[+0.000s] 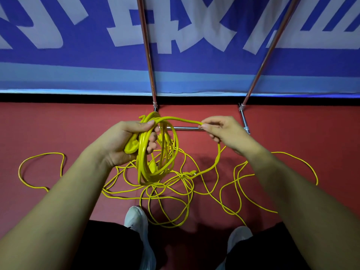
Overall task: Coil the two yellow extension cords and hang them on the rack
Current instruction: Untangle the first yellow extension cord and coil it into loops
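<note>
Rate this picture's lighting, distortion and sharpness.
Head view: wide-angle distortion splays the rack poles and enlarges the forearms. Head view: even light, only faint shadows on the red floor. The left hand, right hand and yellow cord are sharp, no glare.

The cord (179,118) has a smooth, glossy plastic jacket. The rack (185,128) has base tubes of bright polished metal; its poles (149,61) shine coppery. The floor (292,129) is smooth and matt. The banner (78,61) looks matt, cloth or vinyl.
</note>
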A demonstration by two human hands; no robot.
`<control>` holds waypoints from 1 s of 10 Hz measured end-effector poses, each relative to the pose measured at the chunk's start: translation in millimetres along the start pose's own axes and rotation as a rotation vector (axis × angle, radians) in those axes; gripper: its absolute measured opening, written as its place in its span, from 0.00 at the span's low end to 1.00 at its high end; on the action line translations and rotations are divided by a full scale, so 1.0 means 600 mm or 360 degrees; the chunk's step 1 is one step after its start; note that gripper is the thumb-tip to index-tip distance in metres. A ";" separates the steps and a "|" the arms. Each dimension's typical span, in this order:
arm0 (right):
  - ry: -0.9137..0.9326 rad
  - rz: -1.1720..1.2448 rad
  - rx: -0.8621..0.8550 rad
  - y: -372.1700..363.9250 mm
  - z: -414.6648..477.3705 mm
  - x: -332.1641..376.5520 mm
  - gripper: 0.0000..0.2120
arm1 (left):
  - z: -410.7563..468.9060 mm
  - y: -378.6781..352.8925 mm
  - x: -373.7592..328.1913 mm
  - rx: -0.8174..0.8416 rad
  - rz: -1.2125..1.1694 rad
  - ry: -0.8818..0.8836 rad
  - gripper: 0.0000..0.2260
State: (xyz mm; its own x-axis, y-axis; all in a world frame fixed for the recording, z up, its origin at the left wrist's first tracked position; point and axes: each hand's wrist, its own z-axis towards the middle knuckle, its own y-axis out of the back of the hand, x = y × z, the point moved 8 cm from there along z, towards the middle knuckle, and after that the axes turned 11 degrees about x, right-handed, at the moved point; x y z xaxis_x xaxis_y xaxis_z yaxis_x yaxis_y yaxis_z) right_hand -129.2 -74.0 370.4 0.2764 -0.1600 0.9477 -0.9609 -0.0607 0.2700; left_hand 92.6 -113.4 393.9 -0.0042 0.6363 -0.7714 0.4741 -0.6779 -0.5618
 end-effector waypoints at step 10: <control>0.0345 -0.0190 0.0152 -0.060 -0.035 0.134 0.05 | 0.032 -0.033 0.039 -0.0002 0.0202 -0.0026 0.12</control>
State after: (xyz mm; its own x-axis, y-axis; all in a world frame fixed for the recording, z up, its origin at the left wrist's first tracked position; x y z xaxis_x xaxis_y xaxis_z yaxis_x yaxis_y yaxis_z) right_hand -72.7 -64.0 440.6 0.3684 0.0678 0.9272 -0.9132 -0.1606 0.3746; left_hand 66.3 -92.1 381.7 0.0419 0.5392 -0.8411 0.4728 -0.7523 -0.4587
